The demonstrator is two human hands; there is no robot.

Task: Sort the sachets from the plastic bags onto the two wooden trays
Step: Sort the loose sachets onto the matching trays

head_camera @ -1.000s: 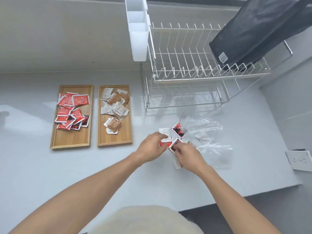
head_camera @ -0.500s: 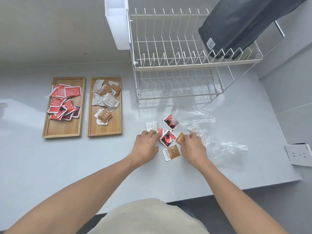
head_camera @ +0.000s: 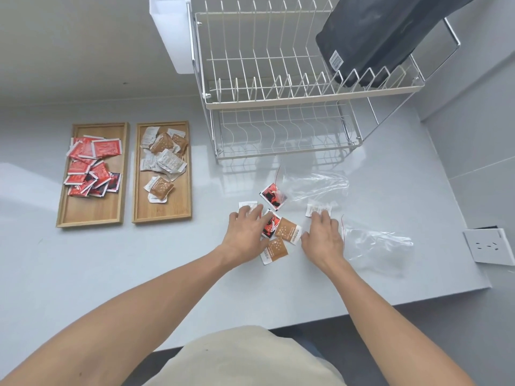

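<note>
Mid-sort: loose sachets spread on the counter, just in front of the dish rack, being fingered apart by colour.

Left hand flat, palm down, fingers spread over a red sachet and a pale sachet at its fingertips; pressing, not pinching, nothing clamped. Right hand also flat and splayed, fingertips on a white sachet; nothing gripped either.

Between the hands, well fwd of the rack: two brown sachets, touching each other. Another red/black sachet nearer the rack, at the mouth of one clear plastic bag. Second clear bag lies right of the right hand, looks empty; can't tell for sure.

Left of the rack, well apart from the pile: left wooden tray w/ reds, right wooden tray w/ browns and whites. Both part-filled, so probably late in the task, approx. six pieces left.

Next, as a judgement: pinch up one colour group, e.g. browns + whites, carry across to the right tray; reds to the left tray. Needs fingertip pinch at a sachet edge, as these lie thin and flat on a slick top; sliding one to overlap another may help lift. Risk: picking up mixed colours together.
</note>
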